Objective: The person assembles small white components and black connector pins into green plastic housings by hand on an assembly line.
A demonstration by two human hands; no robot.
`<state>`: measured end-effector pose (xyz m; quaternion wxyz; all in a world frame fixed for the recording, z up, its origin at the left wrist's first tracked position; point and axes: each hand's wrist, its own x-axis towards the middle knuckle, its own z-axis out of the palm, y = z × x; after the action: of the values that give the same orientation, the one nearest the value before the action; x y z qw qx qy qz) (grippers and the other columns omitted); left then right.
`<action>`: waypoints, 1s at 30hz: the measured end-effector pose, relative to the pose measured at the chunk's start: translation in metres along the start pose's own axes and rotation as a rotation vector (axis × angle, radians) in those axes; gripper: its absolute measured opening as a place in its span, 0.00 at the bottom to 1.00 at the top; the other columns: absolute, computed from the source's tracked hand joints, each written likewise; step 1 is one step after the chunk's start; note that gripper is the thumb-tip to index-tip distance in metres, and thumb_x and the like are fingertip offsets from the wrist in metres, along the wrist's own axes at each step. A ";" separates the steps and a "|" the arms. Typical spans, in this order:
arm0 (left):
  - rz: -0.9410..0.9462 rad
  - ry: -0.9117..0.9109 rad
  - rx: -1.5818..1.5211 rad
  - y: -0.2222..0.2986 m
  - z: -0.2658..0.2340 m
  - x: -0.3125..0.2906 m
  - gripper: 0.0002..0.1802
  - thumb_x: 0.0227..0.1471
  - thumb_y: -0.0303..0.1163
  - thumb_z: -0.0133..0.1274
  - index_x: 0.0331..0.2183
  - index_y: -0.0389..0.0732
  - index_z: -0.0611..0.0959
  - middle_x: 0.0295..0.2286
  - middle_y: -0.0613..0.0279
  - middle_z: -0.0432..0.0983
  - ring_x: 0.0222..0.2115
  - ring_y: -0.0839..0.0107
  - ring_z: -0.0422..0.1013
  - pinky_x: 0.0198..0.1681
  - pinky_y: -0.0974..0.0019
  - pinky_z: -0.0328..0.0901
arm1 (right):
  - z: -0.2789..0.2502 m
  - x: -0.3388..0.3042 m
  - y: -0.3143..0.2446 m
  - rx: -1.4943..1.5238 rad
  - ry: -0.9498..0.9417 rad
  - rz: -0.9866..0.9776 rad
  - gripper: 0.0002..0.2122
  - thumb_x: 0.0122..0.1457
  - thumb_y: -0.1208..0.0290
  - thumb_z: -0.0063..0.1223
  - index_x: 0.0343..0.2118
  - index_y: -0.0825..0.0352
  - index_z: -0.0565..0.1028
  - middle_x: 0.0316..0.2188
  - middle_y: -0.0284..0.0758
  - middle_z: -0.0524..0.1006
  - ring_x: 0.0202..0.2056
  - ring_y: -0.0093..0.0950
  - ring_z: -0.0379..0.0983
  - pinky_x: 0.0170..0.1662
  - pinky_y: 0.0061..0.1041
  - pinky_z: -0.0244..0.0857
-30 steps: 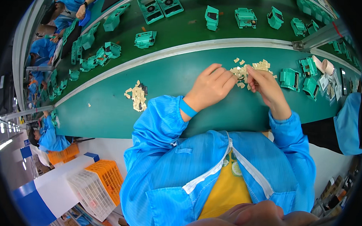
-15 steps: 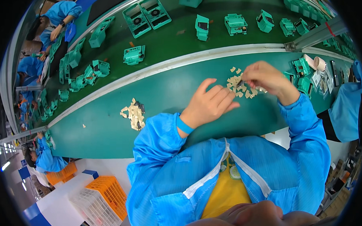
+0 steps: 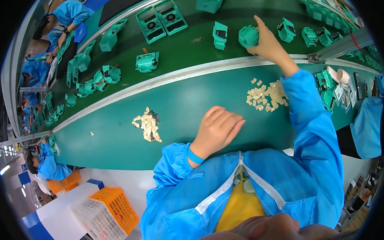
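My right hand [image 3: 268, 44] reaches out over the far dark green belt, its thumb and fingers around a green plastic housing [image 3: 248, 36] that is smeared by motion. My left hand [image 3: 217, 131] hovers above the near table, fingers curled together and palm turned down. Whatever it holds, if anything, is hidden beneath the fingers. Beneath my right forearm lies a spread of small cream-coloured pieces [image 3: 260, 97]. Left of my left hand is a second pile of cream pieces [image 3: 149, 128], with some dark pieces among them.
A pale metal rail [image 3: 176, 79] divides the table from the belt. More green housings [image 3: 220, 35] stand along the belt, near a metal post [image 3: 342, 45]. Housings and clear bags [image 3: 347, 93] lie at right beside a co-worker's blue sleeve [image 3: 366, 126]. Crates [image 3: 115, 208] stand lower left.
My right hand has gone from the cream pieces out to the housing on the belt, which has turned. My left hand has drawn back towards me, its fingers curling closed.
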<state>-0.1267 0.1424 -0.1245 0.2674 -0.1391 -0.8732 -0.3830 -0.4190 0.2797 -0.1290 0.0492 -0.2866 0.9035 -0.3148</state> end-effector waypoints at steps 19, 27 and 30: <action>-0.015 -0.600 0.017 -0.009 -0.002 0.026 0.34 0.41 0.26 0.66 0.54 0.43 0.77 0.55 0.51 0.69 0.59 0.52 0.63 0.61 0.49 0.61 | -0.040 -0.200 -0.019 1.012 -0.091 0.025 0.12 0.54 0.81 0.62 0.40 0.65 0.73 0.51 0.38 0.72 0.55 0.28 0.68 0.59 0.32 0.62; -0.266 -0.442 0.000 -0.004 0.032 0.003 0.38 0.43 0.31 0.69 0.56 0.42 0.74 0.52 0.49 0.67 0.55 0.47 0.63 0.59 0.47 0.62 | 0.016 -0.236 -0.025 1.283 -0.248 0.505 0.07 0.58 0.80 0.60 0.29 0.64 0.72 0.32 0.30 0.77 0.36 0.18 0.73 0.42 0.18 0.65; -0.339 -0.319 -0.038 0.000 0.044 -0.005 0.37 0.44 0.30 0.68 0.56 0.41 0.74 0.52 0.47 0.65 0.54 0.46 0.62 0.57 0.47 0.62 | 0.026 -0.235 -0.020 1.264 -0.230 0.532 0.07 0.58 0.80 0.60 0.29 0.64 0.72 0.32 0.30 0.78 0.36 0.17 0.73 0.42 0.17 0.64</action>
<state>-0.1384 0.1749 -0.1518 0.0551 -0.0543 -0.9079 -0.4120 -0.2069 0.3824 -0.1594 0.3775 -0.0034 0.5756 -0.7254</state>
